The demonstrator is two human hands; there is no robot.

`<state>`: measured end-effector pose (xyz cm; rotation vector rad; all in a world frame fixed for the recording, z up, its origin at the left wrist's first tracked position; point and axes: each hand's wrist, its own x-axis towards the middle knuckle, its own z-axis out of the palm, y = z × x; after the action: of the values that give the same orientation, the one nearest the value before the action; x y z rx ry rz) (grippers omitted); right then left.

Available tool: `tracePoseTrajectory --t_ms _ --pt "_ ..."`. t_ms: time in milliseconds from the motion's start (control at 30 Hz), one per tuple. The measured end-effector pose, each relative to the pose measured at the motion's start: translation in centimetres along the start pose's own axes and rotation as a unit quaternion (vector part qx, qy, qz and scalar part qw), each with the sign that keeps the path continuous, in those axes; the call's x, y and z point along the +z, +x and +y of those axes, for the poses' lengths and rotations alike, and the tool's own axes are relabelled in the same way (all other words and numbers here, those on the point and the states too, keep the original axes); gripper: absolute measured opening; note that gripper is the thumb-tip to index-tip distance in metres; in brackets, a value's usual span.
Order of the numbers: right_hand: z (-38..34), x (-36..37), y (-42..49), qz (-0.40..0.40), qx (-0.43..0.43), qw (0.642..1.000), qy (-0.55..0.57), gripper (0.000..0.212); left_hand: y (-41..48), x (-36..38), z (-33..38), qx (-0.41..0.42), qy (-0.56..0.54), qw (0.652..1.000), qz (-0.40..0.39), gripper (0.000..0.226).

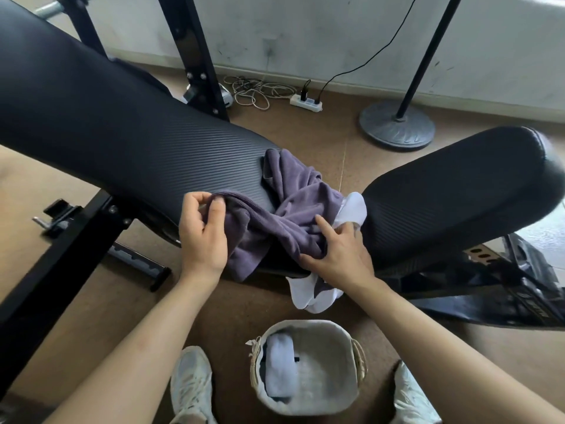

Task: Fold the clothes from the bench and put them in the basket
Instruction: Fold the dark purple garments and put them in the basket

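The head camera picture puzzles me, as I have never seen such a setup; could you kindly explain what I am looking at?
The single picture comes from a camera worn on a person's head, looking down at their own bare arms. The black padded surface is a workout bench. A crumpled purple garment lies on it, with white clothes partly beneath. The left hand pinches an edge of the purple garment; the right hand grips its bunched middle. On the floor below stands a basket, already holding a folded pale item.
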<state>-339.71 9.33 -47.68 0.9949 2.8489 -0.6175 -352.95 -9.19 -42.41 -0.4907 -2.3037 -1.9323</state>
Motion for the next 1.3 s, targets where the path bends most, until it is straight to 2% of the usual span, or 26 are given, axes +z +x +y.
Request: tracePoseTrajectory --t_ms 100,167,233,300,333,467,600,700,733,767,800,867,933,1000,1100,1233,1300 --pt "-1.5 0.7 -0.2 0.069 -0.065 0.994 -0.059 0.054 0.0 -1.4 0.3 -0.015 -0.046 0.999 0.018 0.013" --pt "-2.1 1.2 -0.2 0.078 -0.088 0.993 -0.033 0.024 0.2 -2.4 0.3 -0.019 -0.064 0.997 0.033 0.016" --pt "-2.4 1.3 -0.1 0.072 -0.113 0.990 0.044 0.012 0.5 -3.6 0.1 -0.025 -0.073 0.996 0.045 0.013" --pt "-3.2 0.3 -0.4 0.036 -0.118 0.972 0.199 0.014 0.9 -4.9 -0.2 -0.047 -0.076 0.995 0.037 0.015" --pt "-3.6 -0.4 -0.6 0.009 -0.110 0.952 0.287 0.017 1.1 -5.5 -0.4 -0.068 -0.074 0.995 0.024 0.014" --pt "-5.6 -2.7 -2.2 -0.099 -0.046 0.826 0.553 0.019 0.6 -7.3 -0.3 -0.161 -0.062 0.984 -0.033 0.015" --pt "-6.0 -3.4 -4.1 -0.167 0.026 0.748 0.641 0.024 -0.9 -8.5 0.5 -0.225 -0.071 0.969 -0.073 0.014" --pt "-5.9 -4.0 -6.6 -0.214 0.040 0.707 0.673 0.038 -1.9 -9.5 1.0 -0.267 -0.080 0.955 -0.096 0.018" --pt "-5.8 -4.4 -7.7 -0.222 0.014 0.711 0.667 0.038 -2.3 -9.8 1.3 -0.273 -0.073 0.954 -0.098 0.020" --pt "-5.5 -4.6 -8.7 -0.216 -0.024 0.744 0.631 0.037 -2.8 -10.1 1.6 -0.276 -0.069 0.954 -0.095 0.021" --pt "-5.0 -4.7 -9.7 -0.196 -0.056 0.792 0.576 0.042 -3.3 -10.4 2.0 -0.278 -0.070 0.954 -0.087 0.023" --pt "-3.7 -4.7 -11.7 -0.134 -0.082 0.875 0.458 0.049 -4.7 -11.1 2.9 -0.273 -0.073 0.957 -0.069 0.023" --pt "-2.7 -4.7 -13.5 -0.076 -0.109 0.923 0.362 0.036 -6.3 -11.9 3.8 -0.229 -0.045 0.969 -0.077 0.016" --pt "-1.9 -4.8 -15.6 -0.057 -0.153 0.941 0.297 0.020 -8.5 -12.7 4.5 -0.169 0.004 0.977 -0.130 0.012" --pt "-1.7 -5.5 -19.3 -0.080 -0.186 0.942 0.268 0.004 -12.6 -13.0 5.6 -0.101 0.059 0.963 -0.242 0.016" --pt "-1.9 -5.6 -23.2 -0.110 -0.190 0.945 0.242 0.017 -18.4 -12.4 8.1 -0.053 0.134 0.915 -0.376 0.044" --pt "-2.0 -5.4 -24.7 -0.119 -0.181 0.945 0.244 0.021 -21.0 -12.0 9.1 -0.022 0.194 0.892 -0.408 0.054"
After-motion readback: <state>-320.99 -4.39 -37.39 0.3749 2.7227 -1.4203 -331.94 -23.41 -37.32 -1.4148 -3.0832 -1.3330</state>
